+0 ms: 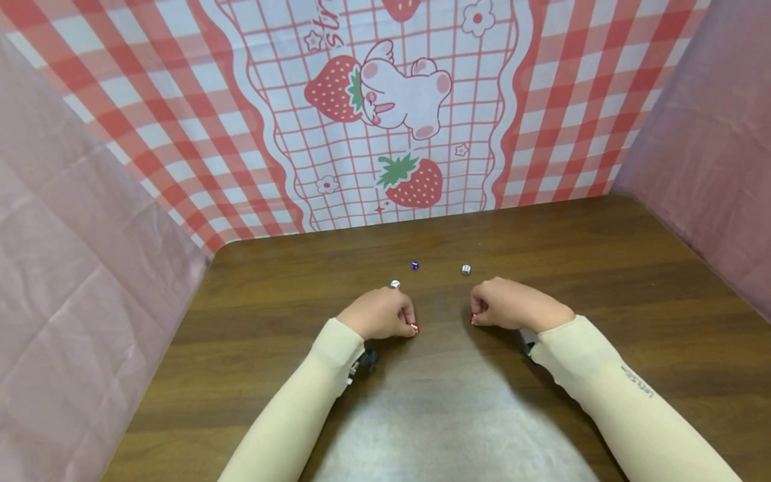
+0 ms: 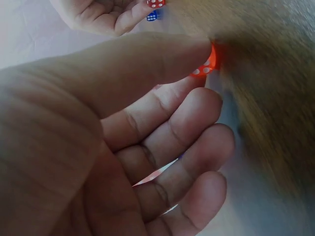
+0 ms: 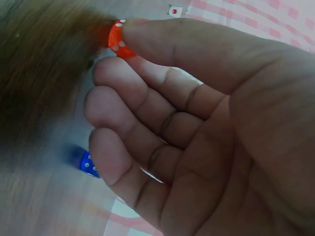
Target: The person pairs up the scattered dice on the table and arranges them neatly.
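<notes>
My left hand [image 1: 378,313] pinches a red die [image 1: 414,327] between thumb and forefinger, low over the table. In the left wrist view that die [image 2: 205,64] shows white pips beside the thumb tip, the other fingers loosely bent below. Off to the right, my right hand [image 1: 512,304] pinches a second red die [image 1: 473,318]; its pips show in the right wrist view, where the die [image 3: 119,40] sits at the thumb tip. The two hands face each other with a gap between them. Just beyond the left knuckles lies a white die [image 1: 395,284].
On the brown wooden table [image 1: 289,375], a blue die [image 1: 415,266] and another white die [image 1: 466,270] lie farther back. A red-checked strawberry cloth [image 1: 554,134] hangs behind the table's far edge. Pink cloth [image 1: 78,281] covers both sides.
</notes>
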`<state>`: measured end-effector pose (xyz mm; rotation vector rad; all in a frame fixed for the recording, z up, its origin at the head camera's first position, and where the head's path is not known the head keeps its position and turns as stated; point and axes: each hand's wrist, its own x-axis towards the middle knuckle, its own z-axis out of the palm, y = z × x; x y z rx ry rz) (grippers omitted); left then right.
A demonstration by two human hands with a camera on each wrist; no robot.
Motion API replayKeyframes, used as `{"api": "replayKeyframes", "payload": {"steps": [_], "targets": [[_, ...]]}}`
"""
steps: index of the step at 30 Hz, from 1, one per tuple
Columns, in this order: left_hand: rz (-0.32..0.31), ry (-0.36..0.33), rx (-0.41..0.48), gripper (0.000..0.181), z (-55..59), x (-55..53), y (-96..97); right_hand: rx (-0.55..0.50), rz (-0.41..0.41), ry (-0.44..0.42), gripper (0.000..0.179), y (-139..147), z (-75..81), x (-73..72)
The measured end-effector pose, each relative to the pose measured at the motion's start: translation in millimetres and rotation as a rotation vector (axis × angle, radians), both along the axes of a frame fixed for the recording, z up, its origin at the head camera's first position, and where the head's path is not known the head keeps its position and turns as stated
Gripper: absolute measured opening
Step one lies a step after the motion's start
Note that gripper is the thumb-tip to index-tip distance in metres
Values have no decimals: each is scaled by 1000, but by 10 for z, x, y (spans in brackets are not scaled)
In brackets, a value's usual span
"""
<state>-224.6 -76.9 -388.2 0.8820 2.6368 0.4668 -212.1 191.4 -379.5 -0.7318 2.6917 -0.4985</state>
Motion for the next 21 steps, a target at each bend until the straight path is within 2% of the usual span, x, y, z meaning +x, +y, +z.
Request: {"api": "replayKeyframes", "payload": {"steps": [13, 21], "targets": [[-13, -37, -21, 13, 11, 12, 12, -1, -10, -60, 25, 6, 33, 44], [-21, -22, -25, 12, 10, 13, 1, -10, -4, -72, 26, 0, 23, 37]]}}
